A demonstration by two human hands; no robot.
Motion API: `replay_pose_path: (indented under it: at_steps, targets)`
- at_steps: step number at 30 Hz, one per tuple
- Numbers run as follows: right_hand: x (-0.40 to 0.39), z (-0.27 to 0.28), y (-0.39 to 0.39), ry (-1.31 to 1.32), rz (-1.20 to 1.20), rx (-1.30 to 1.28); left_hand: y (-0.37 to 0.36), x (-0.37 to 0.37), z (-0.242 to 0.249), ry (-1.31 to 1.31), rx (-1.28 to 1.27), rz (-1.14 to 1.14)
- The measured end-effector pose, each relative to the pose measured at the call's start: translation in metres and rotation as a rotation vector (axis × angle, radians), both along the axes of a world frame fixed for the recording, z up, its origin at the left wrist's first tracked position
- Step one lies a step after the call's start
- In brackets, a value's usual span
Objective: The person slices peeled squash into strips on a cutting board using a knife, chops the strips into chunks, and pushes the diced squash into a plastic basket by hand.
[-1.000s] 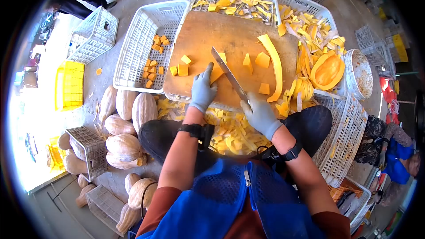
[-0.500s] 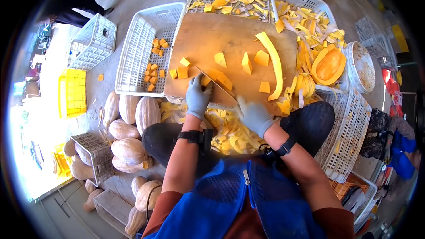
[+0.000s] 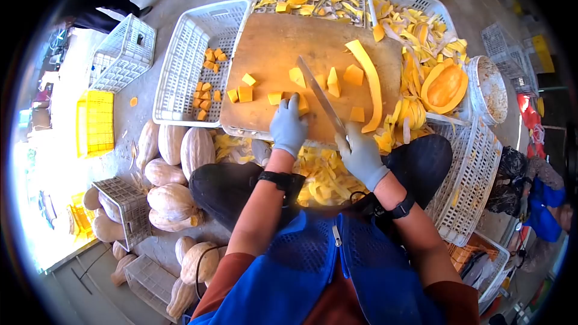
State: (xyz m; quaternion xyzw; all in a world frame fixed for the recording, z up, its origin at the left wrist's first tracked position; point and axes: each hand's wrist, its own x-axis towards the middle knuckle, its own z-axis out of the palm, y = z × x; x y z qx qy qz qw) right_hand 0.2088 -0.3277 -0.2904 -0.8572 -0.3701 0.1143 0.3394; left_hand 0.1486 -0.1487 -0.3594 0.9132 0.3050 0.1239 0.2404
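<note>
On the wooden cutting board (image 3: 265, 42) lie several orange pumpkin pieces (image 3: 245, 94) and a long curved strip of peel (image 3: 368, 81). My right hand (image 3: 363, 155), in a grey glove, grips a long knife (image 3: 322, 97). Its blade slants up and left over the board, between my left hand and the pieces farther right. My gloved left hand (image 3: 289, 127) rests at the near part of the board, its fingers closed against a pumpkin chunk (image 3: 303, 106). A smaller cut piece (image 3: 274, 98) sits just left of those fingertips.
Left of the board, a white crate (image 3: 171, 78) holds pumpkin cubes. Crates at the back and right carry peelings (image 3: 415, 27) and a halved pumpkin (image 3: 444, 86). A white bucket (image 3: 489, 91) stands at the right. Whole pumpkins (image 3: 197, 150) lie on the floor at left.
The knife has lifted off the pumpkin and swung to a steeper angle, moving right with my right hand. My left hand has shifted right along the pumpkin, leaving a cut piece on its left.
</note>
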Motion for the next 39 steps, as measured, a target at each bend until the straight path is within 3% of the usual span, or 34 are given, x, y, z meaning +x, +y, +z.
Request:
replay_pose_path:
  at_steps: [2, 5, 10, 17, 23, 27, 30, 33, 35, 36, 39]
  targets:
    - [-0.002, 0.002, -0.003, -0.032, 0.017, -0.016, 0.010, -0.009, -0.005, 0.009, -0.060, -0.129]
    - [-0.001, 0.006, -0.002, 0.010, 0.064, -0.085, 0.009, -0.018, 0.007, -0.069, -0.027, -0.076]
    - [-0.001, 0.017, 0.000, 0.013, 0.094, -0.112, -0.014, -0.026, 0.029, 0.065, -0.224, 0.126]
    - [-0.003, 0.025, -0.002, 0.003, 0.147, -0.117, -0.003, -0.029, -0.006, -0.200, -0.175, 0.049]
    - [-0.015, -0.029, -0.003, 0.131, 0.177, -0.275, -0.001, -0.025, -0.006, -0.176, -0.144, 0.073]
    - [-0.018, -0.008, -0.005, 0.165, 0.119, -0.168, 0.001, -0.020, 0.000, -0.110, -0.146, 0.139]
    - [-0.015, -0.001, -0.013, 0.142, 0.048, -0.022, 0.008, -0.006, -0.006, -0.276, 0.027, 0.097]
    - [-0.012, 0.003, -0.020, 0.153, -0.076, 0.095, 0.011, 0.007, 0.009, -0.236, 0.370, -0.066]
    - [-0.009, 0.001, -0.029, 0.248, -0.173, 0.071, 0.025, 0.014, -0.001, -0.167, 0.408, -0.147]
    - [-0.004, -0.013, -0.035, 0.086, -0.138, 0.150, 0.037, 0.013, -0.005, -0.113, 0.432, -0.187]
    - [-0.003, -0.004, -0.045, 0.370, -0.288, 0.126, 0.098, 0.007, -0.034, -0.021, 0.453, -0.146]
